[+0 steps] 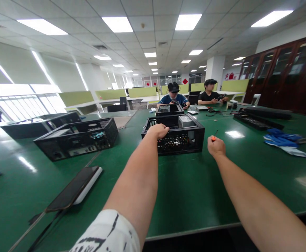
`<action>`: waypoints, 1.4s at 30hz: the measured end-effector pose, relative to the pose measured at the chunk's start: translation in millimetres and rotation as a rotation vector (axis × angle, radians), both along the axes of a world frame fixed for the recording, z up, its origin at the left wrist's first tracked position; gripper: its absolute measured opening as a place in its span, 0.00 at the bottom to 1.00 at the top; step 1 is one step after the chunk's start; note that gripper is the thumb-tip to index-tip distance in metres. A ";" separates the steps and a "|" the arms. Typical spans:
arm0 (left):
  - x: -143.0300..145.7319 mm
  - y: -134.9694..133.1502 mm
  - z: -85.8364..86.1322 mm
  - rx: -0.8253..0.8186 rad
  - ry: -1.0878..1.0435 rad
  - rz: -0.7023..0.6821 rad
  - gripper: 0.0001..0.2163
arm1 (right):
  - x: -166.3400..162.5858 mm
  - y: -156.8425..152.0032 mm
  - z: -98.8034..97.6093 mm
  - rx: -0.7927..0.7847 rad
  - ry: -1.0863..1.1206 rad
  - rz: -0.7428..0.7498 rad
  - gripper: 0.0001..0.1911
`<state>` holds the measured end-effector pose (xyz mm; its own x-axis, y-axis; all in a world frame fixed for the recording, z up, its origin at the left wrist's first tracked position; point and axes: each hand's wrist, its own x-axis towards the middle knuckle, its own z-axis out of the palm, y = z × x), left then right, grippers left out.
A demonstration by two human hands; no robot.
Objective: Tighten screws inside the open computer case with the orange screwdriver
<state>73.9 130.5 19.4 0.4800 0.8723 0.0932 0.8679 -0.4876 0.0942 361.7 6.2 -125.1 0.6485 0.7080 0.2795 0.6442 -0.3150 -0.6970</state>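
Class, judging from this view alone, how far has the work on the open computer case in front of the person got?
Done: the computer case already stands open, its side panel off and its parts exposed. In hand: the left hand grips the case's near top edge, while the right hand holds an orange-handled screwdriver beside it, not touching the case. Left: whatever is inside is still in place; which screws remain cannot be told.

Open office: green table (63,196), ceiling light panels (117,24), windows (24,105), dark wooden cabinets (286,70).
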 end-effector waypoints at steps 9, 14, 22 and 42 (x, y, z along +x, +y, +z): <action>-9.1 -12.1 -1.4 0.029 -0.006 0.003 0.18 | -2.0 22.3 74.5 0.156 -0.267 -0.033 0.21; -13.7 -13.1 -2.1 0.029 -0.007 -0.003 0.18 | -17.1 41.4 116.4 0.148 -0.375 0.084 0.20; -15.9 -14.9 0.0 -0.003 -0.022 0.012 0.18 | -44.0 73.8 139.2 -0.124 -0.393 0.389 0.20; -26.6 -24.7 26.6 -0.253 0.000 0.129 0.19 | -58.2 75.0 158.4 -0.508 -0.189 0.590 0.20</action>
